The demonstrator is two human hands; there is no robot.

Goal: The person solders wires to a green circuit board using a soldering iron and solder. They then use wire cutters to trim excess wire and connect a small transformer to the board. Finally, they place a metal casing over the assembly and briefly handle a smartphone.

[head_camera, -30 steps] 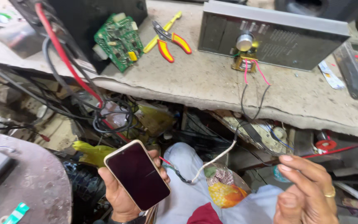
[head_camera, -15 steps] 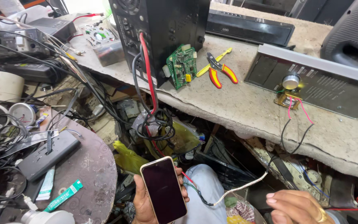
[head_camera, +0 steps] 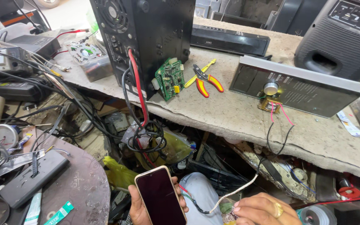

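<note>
Below the cluttered workbench (head_camera: 246, 121), I see the left hand (head_camera: 140, 208) gripping a dark-screened phone (head_camera: 160, 196) upright, while the right hand (head_camera: 265, 210), fingers curled, pinches a white cable (head_camera: 236, 192) beside it.

A phone (head_camera: 161, 196) with a dark, blank screen sits in the left hand (head_camera: 140, 208); a green tube (head_camera: 59, 212), maybe glue, lies nearby.

This is an electronics repair workshop. A rough, dusty counter (head_camera: 230, 116) carries a black amplifier case (head_camera: 146, 37), a bare green circuit board (head_camera: 169, 78) at its 4 o'clock, red-and-yellow pliers (head_camera: 207, 79) and an opened grey panel (head_camera: 296, 89). Tangled cables (head_camera: 144, 137) hang below; a speaker (head_camera: 338, 37) sits at 2 o'clock.
</note>
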